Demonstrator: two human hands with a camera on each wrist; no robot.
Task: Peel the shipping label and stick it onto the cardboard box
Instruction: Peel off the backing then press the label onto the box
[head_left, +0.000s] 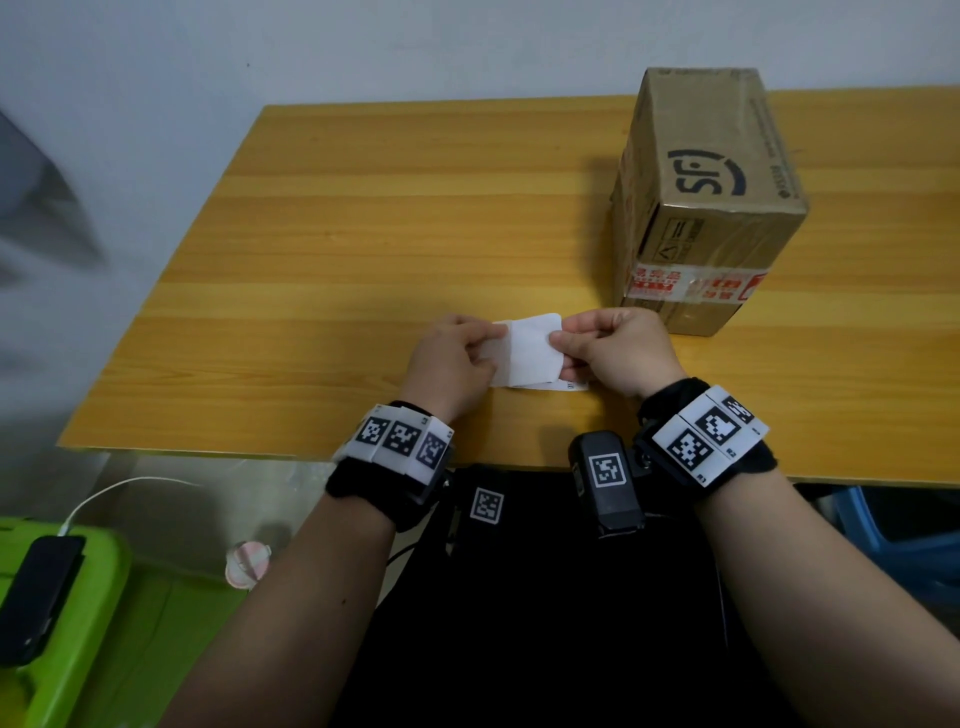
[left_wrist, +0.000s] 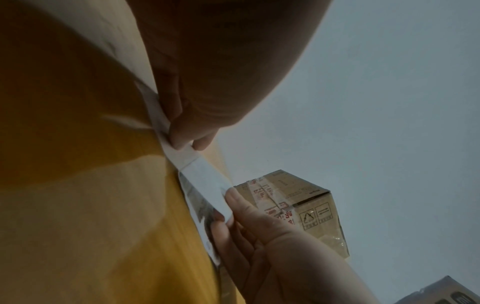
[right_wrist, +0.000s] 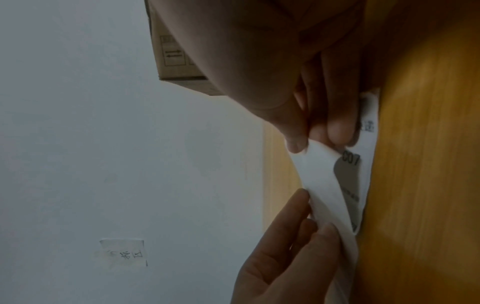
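The white shipping label (head_left: 530, 351) sits low over the wooden table (head_left: 363, 234), near its front edge, held between both hands. My left hand (head_left: 493, 340) pinches its left end, and my right hand (head_left: 560, 345) pinches the right end. In the right wrist view, a blank white layer (right_wrist: 322, 181) curls away from a printed layer (right_wrist: 363, 164) that lies against the table. My right hand (right_wrist: 311, 139) pinches the blank layer's corner there. In the left wrist view, my left hand (left_wrist: 187, 144) pinches the white strip (left_wrist: 205, 181). The brown cardboard box (head_left: 711, 197) stands upright just behind my right hand.
Red-printed tape runs around the box's lower part (head_left: 696, 283). A green bin (head_left: 78, 623) with a dark phone (head_left: 36, 592) on it sits low on the left, beside the table. A small paper note (right_wrist: 124, 253) is stuck on the grey wall.
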